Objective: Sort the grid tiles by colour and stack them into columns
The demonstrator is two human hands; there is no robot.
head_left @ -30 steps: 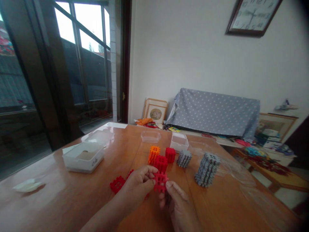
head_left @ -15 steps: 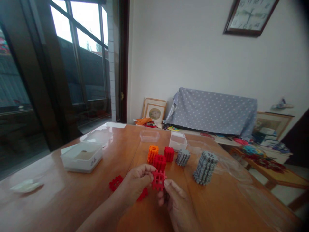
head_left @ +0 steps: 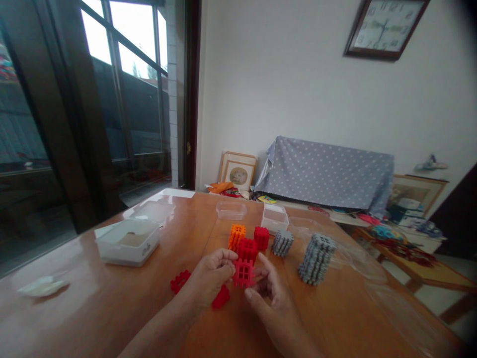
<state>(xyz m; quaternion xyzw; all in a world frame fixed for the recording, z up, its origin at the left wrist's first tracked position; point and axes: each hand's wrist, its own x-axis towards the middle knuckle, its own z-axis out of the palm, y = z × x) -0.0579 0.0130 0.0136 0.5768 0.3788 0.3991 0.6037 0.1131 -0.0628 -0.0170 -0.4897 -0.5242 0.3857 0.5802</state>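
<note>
My left hand pinches a red square lattice building piece by its left edge above the table. My right hand is just to the right, thumb and fingers apart around the piece's right side; whether a fingertip touches it I cannot tell. Beyond the held piece stands a red stack of such pieces. Loose red pieces lie on the table, one left of my left wrist and another partly hidden under that hand.
Behind stand an orange stack, a smaller red stack, a short grey stack and a taller grey stack. A labelled plastic tub sits left, with clear containers at the back of the wooden table.
My right hand has let its pinch loosen, and its thumb and fingers have spread apart. The red piece stays in my left hand, slightly raised.
</note>
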